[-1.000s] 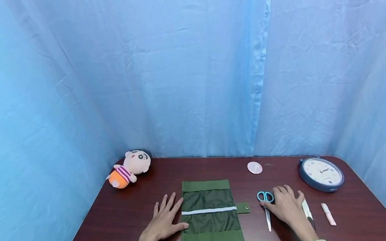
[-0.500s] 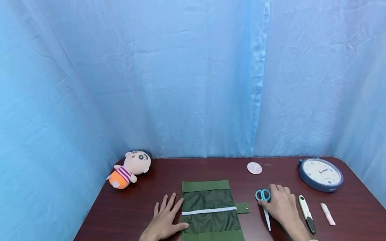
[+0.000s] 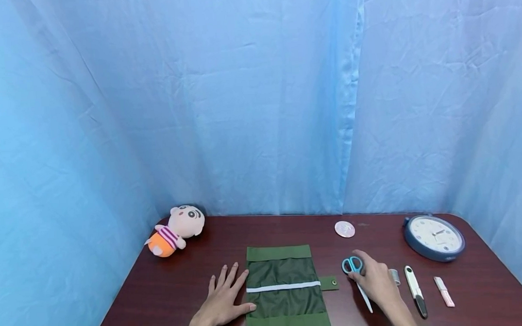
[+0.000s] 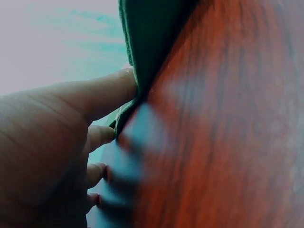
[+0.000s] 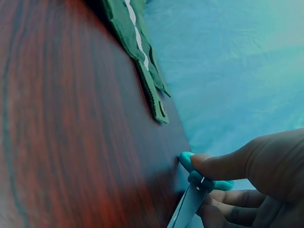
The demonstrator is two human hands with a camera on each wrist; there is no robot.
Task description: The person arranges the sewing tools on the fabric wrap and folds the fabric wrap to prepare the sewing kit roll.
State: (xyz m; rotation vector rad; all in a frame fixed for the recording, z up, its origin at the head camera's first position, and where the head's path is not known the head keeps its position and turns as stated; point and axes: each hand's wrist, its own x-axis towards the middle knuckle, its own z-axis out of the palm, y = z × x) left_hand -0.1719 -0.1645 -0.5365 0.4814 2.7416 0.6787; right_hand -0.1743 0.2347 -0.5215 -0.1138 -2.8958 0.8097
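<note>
A dark green fabric roll-up pouch [image 3: 289, 300] lies spread on the table, with a white strip across its middle and a snap tab [image 3: 329, 283] at its right side. My left hand [image 3: 221, 301] rests at its left edge, fingers spread, thumb and index fingertip touching the cloth. To the right of the pouch, my right hand [image 3: 377, 280] pinches scissors [image 3: 365, 297] with turquoise handles. In the right wrist view the thumb [image 5: 223, 166] presses one side of the handles, with curled fingers on the other; the blades [image 5: 190, 204] point down and away from the hand.
Right of that hand are a small grey cylinder [image 3: 395, 277], partly hidden, a white and black utility knife [image 3: 415, 292] and a pink-and-white stick [image 3: 444, 291]. Farther back stand a blue clock [image 3: 435, 238], a round disc [image 3: 344, 229] and a plush doll [image 3: 176, 231]. Blue curtains [image 3: 258, 109] surround the table [image 3: 268, 228].
My right hand has moved left to the scissors and closed on their handles; they have shifted left and tilted. The utility knife and grey cylinder have come into view. The left hand stays put.
</note>
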